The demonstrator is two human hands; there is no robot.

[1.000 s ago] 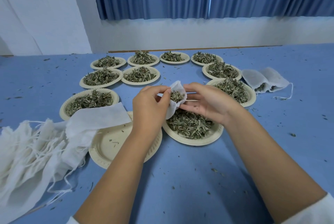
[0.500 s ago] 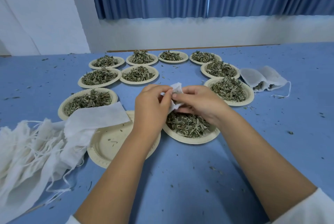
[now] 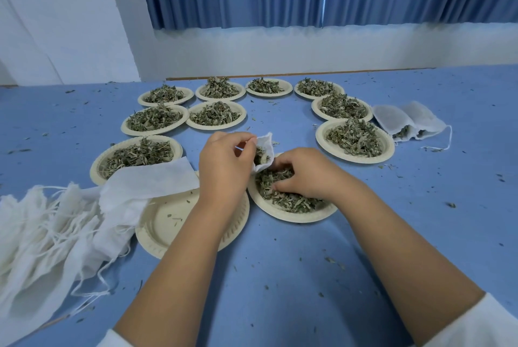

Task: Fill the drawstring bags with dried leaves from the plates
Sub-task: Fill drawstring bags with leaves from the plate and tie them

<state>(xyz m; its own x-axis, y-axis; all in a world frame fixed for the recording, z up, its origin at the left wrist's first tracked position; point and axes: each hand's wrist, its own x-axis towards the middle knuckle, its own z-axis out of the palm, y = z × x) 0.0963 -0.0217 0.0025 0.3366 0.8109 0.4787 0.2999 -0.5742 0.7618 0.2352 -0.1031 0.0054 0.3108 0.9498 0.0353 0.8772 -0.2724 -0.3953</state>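
My left hand (image 3: 224, 161) pinches the rim of a small white drawstring bag (image 3: 265, 152), holding its mouth open; dried leaves show inside. The bag hangs over the near plate (image 3: 283, 213), which holds a heap of dried leaves (image 3: 291, 201). My right hand (image 3: 305, 173) is down in that heap, fingers curled around leaves. An almost bare plate (image 3: 165, 223) lies under my left forearm.
Several more plates of dried leaves (image 3: 215, 115) ring the blue table (image 3: 280, 276). Two filled bags (image 3: 406, 121) lie at the right. A pile of unfilled white bags with strings (image 3: 50, 231) sprawls at the left. Leaf crumbs dot the tabletop.
My right hand has left the bag's mouth and dropped into the leaves on the near plate. The left hand still holds the bag, now with its mouth open.
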